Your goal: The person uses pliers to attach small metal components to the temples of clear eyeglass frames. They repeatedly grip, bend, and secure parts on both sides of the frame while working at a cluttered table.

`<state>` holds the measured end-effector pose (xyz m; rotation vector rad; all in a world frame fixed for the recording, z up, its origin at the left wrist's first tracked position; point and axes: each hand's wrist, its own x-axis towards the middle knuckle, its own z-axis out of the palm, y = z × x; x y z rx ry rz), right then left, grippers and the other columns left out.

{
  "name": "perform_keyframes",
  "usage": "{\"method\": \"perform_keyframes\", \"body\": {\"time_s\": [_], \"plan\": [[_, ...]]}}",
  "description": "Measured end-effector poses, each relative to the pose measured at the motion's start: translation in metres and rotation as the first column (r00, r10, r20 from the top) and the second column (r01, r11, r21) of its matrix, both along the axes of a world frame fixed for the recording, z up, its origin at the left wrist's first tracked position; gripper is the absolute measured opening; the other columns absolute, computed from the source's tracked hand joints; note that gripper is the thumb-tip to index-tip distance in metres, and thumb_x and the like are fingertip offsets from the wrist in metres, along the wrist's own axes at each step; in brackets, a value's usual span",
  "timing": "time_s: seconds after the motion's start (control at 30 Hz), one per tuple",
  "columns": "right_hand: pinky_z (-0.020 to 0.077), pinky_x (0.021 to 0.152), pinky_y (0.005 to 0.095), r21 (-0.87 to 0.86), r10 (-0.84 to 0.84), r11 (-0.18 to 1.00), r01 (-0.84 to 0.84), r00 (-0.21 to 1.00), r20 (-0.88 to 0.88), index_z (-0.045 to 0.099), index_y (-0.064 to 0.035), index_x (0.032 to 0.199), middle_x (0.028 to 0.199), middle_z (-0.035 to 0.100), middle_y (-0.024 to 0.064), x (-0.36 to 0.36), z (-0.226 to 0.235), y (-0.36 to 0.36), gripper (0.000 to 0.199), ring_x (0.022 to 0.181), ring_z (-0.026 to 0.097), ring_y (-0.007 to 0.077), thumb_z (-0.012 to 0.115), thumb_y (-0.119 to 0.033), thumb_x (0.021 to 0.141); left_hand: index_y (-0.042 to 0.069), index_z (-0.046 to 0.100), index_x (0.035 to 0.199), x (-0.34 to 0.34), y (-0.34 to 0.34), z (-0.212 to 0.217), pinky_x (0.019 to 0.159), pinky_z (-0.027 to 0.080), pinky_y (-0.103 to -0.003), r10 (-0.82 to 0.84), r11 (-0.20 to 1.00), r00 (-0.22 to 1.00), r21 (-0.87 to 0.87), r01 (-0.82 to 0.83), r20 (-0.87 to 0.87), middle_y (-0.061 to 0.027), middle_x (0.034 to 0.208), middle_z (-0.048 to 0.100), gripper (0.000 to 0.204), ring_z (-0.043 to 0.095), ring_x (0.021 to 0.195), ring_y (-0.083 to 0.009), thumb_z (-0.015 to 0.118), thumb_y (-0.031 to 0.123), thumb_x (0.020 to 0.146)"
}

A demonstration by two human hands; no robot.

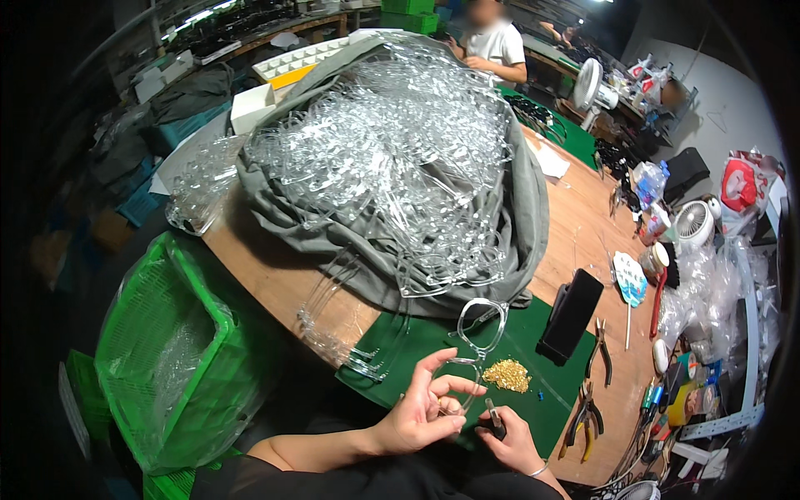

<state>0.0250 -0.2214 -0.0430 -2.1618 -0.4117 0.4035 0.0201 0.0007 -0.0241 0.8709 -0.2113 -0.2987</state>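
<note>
My left hand pinches one end of a clear plastic eyeglass frame, which rises from my fingers over the green cutting mat. My right hand sits just to its right, closed on a small dark tool pointed at the frame's lower end. A little heap of tiny gold-coloured metal parts lies on the mat just above my right hand. A huge pile of clear frames fills a grey cloth behind the mat.
A green plastic basket lined with clear film stands at my left. A black phone, pliers and more pliers lie right of the mat. Small fans, bags and bottles crowd the right edge. Another person works at the far end.
</note>
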Motion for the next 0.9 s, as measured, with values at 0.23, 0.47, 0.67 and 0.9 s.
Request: {"method": "perform_keyframes", "body": {"time_s": [0.23,0.47,0.67,0.9], "plan": [[0.0463,0.072,0.0296,-0.018,0.083,0.996,-0.090,0.970,-0.227,0.056,-0.0028,0.102,0.090,0.062,0.0090,-0.002,0.041,0.017,0.028,0.079,0.059,0.0176,0.066,-0.018,0.080,0.016,-0.004,0.140,-0.003,0.000,-0.008,0.078,0.048,-0.027,-0.037,0.965,0.970,0.261,-0.028,0.240,-0.0236,0.128,0.040,0.089,0.056,0.083,-0.0102,0.058,-0.008,0.080],[0.0418,0.086,0.0293,0.081,0.220,0.974,-0.211,0.804,-0.552,0.052,-0.0031,0.113,0.099,0.059,0.0080,0.000,0.059,0.017,0.036,0.094,0.055,0.0164,0.060,-0.027,0.087,0.012,-0.003,0.139,-0.001,-0.001,-0.009,0.073,0.047,-0.024,-0.093,0.937,0.973,0.349,0.014,0.210,-0.0234,0.128,0.043,0.087,0.057,0.081,-0.0101,0.059,-0.006,0.081],[0.0464,0.078,0.0352,0.026,0.316,0.939,-0.342,0.833,-0.454,0.054,-0.0007,0.103,0.094,0.060,0.0162,0.008,0.054,0.012,0.030,0.090,0.060,0.0268,0.060,-0.024,0.085,0.011,-0.002,0.140,0.000,0.008,-0.011,0.079,0.050,-0.028,-0.129,0.936,0.986,0.342,0.086,0.105,-0.0231,0.126,0.045,0.091,0.061,0.089,-0.0149,0.059,-0.012,0.078],[0.0454,0.073,0.0334,0.128,0.330,0.939,-0.319,0.734,-0.593,0.051,0.0002,0.104,0.085,0.058,0.0149,0.004,0.055,0.004,0.034,0.079,0.057,0.0240,0.057,-0.029,0.088,0.005,0.004,0.138,-0.001,0.000,-0.009,0.076,0.052,-0.028,-0.087,0.948,0.993,0.314,0.058,0.079,-0.0228,0.120,0.050,0.086,0.064,0.087,-0.0189,0.061,-0.011,0.076]]}}
